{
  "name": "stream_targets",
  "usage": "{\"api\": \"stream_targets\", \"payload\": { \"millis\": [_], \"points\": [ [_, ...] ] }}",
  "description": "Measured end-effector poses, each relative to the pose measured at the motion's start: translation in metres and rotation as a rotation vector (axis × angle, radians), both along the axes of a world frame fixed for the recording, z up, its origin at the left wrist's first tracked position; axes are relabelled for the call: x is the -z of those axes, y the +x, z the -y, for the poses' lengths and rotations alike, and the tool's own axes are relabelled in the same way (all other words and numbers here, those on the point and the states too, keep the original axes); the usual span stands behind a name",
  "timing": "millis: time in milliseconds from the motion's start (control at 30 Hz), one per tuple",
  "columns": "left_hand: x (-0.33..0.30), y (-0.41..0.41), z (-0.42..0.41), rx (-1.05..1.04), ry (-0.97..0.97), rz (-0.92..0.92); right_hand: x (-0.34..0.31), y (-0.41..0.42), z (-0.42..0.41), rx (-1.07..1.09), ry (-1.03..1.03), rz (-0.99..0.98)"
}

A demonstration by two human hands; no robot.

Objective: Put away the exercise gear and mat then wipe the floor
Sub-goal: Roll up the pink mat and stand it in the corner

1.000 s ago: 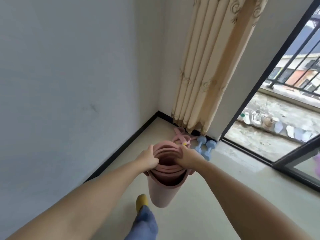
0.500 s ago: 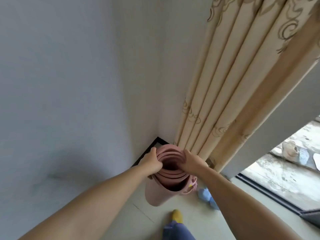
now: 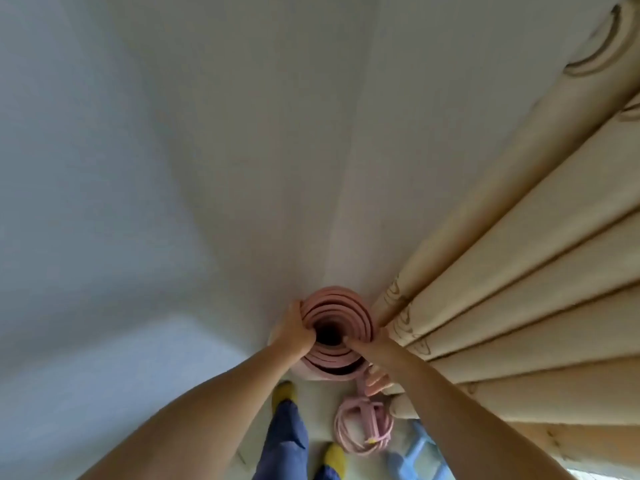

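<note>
Standing the rolled mat on end in the corner at lower centre, your left hand and right hand both grasp its rim; release unevenly and it may topple onto the rope coil or snag the curtain.

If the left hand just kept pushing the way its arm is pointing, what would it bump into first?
Beyond the rolled mat that the left hand already grips, the wall corner seems next. Depth is hard to judge in this steep view.

head cam | 1 view | steeply down, seemingly | close to wall corner
</note>
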State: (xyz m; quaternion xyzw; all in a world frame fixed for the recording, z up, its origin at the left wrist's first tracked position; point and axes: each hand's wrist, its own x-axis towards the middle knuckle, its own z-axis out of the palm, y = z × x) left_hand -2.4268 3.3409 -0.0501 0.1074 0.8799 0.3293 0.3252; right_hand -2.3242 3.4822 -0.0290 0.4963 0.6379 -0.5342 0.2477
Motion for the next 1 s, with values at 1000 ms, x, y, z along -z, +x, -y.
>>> {"api": "stream_targets", "payload": {
  "millis": [1000],
  "points": [
    [0.150,-0.122,-0.073,-0.308,0.077,0.344,0.130,-0.127,-0.083,0.018,0.231,-0.148]
  ]
}}
